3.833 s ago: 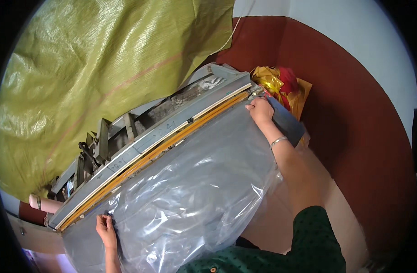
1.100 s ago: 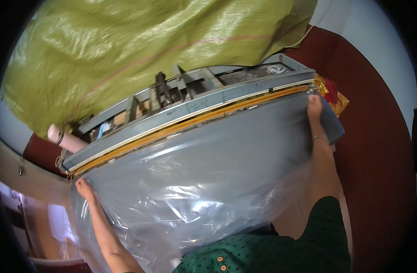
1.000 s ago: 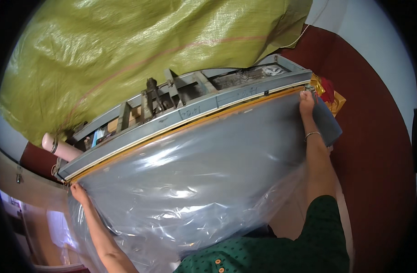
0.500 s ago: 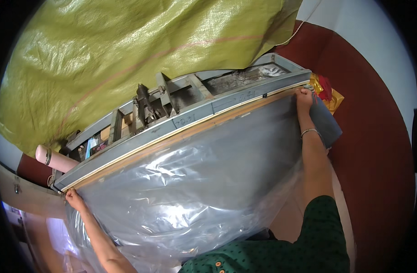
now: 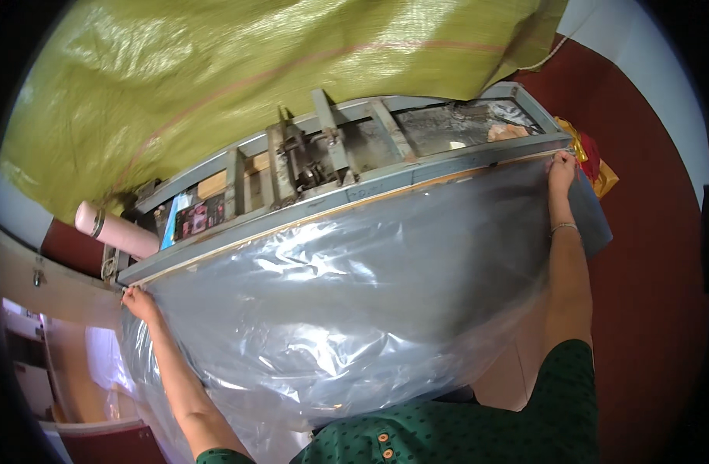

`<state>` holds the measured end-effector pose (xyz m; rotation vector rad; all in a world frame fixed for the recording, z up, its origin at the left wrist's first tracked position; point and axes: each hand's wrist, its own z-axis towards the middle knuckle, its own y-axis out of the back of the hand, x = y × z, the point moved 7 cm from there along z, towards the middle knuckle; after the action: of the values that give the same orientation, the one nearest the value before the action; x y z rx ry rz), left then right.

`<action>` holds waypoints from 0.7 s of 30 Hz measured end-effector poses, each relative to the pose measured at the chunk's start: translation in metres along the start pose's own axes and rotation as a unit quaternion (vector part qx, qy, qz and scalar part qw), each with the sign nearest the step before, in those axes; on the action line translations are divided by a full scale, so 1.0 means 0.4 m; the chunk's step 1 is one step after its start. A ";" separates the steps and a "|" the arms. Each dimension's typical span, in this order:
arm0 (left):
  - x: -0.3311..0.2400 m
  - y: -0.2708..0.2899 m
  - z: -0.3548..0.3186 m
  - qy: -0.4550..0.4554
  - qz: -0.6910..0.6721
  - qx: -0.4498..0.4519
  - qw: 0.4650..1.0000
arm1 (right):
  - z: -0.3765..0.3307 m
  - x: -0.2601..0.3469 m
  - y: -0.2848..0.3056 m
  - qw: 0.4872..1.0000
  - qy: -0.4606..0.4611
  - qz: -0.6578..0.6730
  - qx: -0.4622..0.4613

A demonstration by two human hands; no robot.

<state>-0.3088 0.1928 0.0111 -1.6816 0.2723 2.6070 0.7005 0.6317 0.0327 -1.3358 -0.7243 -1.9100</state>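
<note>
A large clear plastic sheet [image 5: 323, 267] spreads between my hands, its far edge lying along the front of a long grey metal frame [image 5: 346, 189]. My left hand [image 5: 141, 304] pinches the sheet's left corner at the frame's left end. At the right end, my right hand [image 5: 561, 174] has its fingers closed on the other corner. Glossy creases run through the sheet's middle and it hangs loosely toward my body. A thin pale strip [image 5: 254, 237] runs along the frame's front edge, partly covered by the sheet. Metal crossbars and a rusty mechanism [image 5: 312, 166] sit inside the frame.
A yellow woven tarp [image 5: 254, 85] covers what lies behind the frame. A pink bottle [image 5: 122, 230] leans at its left end, beside a dark phone-like object [image 5: 200, 218]. Gold and red packaging [image 5: 594, 158] lies past the right end. The floor [image 5: 640, 255] is dark red.
Both hands have drawn the sheet's edge up and closer to the frame's front, covering more of the pale wooden strip. The view has shifted, so the frame appears farther right.
</note>
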 end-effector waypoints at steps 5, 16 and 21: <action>-0.093 -0.084 -0.082 -0.029 -0.028 -0.024 0.999 | -0.006 0.088 0.070 0.933 0.175 -0.288 -0.127; -0.426 0.186 -0.193 -0.082 -0.184 0.126 0.971 | -1.040 0.825 -0.542 0.800 0.444 0.054 0.401; -0.484 0.281 -0.209 -0.106 -0.201 0.084 0.970 | -1.419 0.905 -0.680 0.740 0.390 0.064 0.544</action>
<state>-0.1659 0.0826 0.1678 -1.2385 0.1227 2.3558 0.0797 0.2856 0.1807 0.1685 -0.9831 -1.2778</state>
